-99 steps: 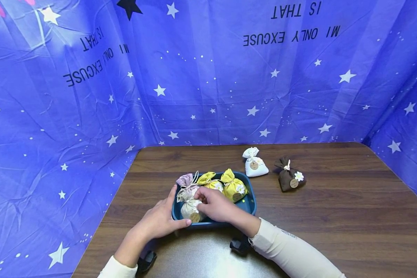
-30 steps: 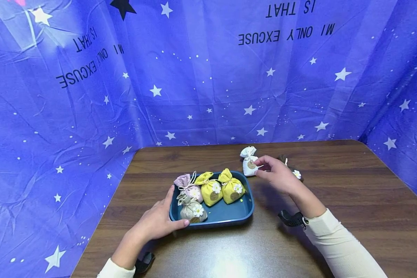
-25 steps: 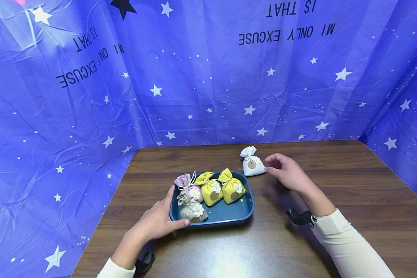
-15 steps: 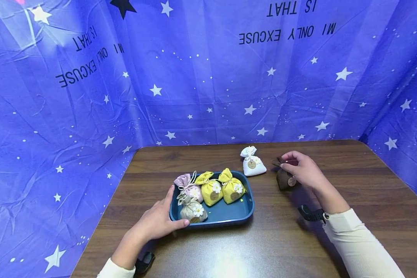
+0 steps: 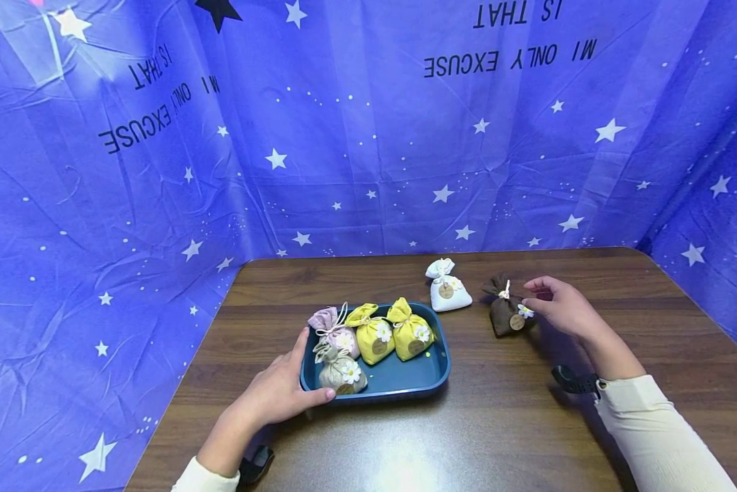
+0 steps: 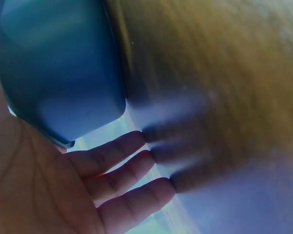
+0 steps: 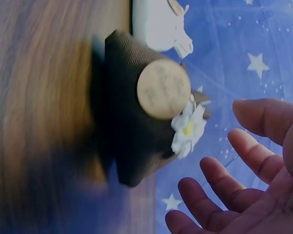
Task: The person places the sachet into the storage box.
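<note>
My left hand (image 5: 279, 389) rests against the left end of a blue tray (image 5: 408, 378), its thumb along the front rim. In the left wrist view several fingers extend straight below the tray wall (image 6: 63, 58). The tray holds two yellow drawstring sachets (image 5: 373, 345), a pale purple sachet (image 5: 325, 320) and a grey-beige sachet (image 5: 331, 374). My right hand (image 5: 561, 304) is beside a brown sachet (image 5: 501, 320) on the table, fingers spread and holding nothing. In the right wrist view, the brown sachet's round tag (image 7: 161, 90) and white flower (image 7: 188, 130) face the fingertips.
A white sachet (image 5: 457, 301) stands behind the tray's right corner, left of the brown one. The wooden table (image 5: 466, 424) ends at a blue star-printed curtain (image 5: 368, 137) at the back and sides. Dark bands (image 5: 574, 380) are at both wrists.
My right hand has left the grey-beige sachet in the tray, gone right past the white sachet and over the brown one, and is now at its right side. The left hand stays at the tray.
</note>
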A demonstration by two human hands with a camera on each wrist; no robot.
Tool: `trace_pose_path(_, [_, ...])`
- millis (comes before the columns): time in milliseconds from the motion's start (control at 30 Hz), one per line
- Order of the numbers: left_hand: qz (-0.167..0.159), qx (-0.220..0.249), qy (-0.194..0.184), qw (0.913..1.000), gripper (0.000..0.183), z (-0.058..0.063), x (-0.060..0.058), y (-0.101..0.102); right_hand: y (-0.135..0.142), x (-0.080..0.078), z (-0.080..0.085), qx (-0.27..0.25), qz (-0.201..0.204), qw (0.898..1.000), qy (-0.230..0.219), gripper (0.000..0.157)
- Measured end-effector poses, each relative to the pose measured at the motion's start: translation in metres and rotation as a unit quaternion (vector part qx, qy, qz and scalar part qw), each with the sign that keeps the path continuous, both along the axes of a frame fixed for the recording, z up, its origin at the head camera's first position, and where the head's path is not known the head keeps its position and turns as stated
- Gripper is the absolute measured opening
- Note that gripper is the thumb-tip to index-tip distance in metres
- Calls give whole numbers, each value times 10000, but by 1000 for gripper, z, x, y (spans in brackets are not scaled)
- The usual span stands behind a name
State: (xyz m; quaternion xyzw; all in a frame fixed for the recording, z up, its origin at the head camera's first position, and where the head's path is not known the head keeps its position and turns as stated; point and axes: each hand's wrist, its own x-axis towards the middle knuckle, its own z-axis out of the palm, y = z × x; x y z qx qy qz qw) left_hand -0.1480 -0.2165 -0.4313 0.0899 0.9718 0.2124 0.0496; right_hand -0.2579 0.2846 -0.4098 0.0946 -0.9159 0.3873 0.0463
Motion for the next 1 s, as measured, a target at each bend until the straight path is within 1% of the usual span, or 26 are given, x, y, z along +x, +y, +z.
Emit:
trace_pose_path(233, [19,-45,-39,10000,125,0,0,0,8,-3,-9,-280,97,9989,-360,40])
trace_pose_path(433, [39,-35,-54,10000,125,0,0,0,10,-6,-15,-444,374,9965,-600,42])
trace_pose_path(733, [67,-66,-77,9999,125,0,0,0,11,-13,-23,-534,603,9938,-767,47])
trace_pose_path(933, [29,-36,-66,10000,125,1,0,0,13,-17,-25,-674,839,9904,-868,49])
trace_pose_path(1000, [21,-28,-56,10000,125,1,0,1,14,-18,-24,-777,929,9878,-980,50])
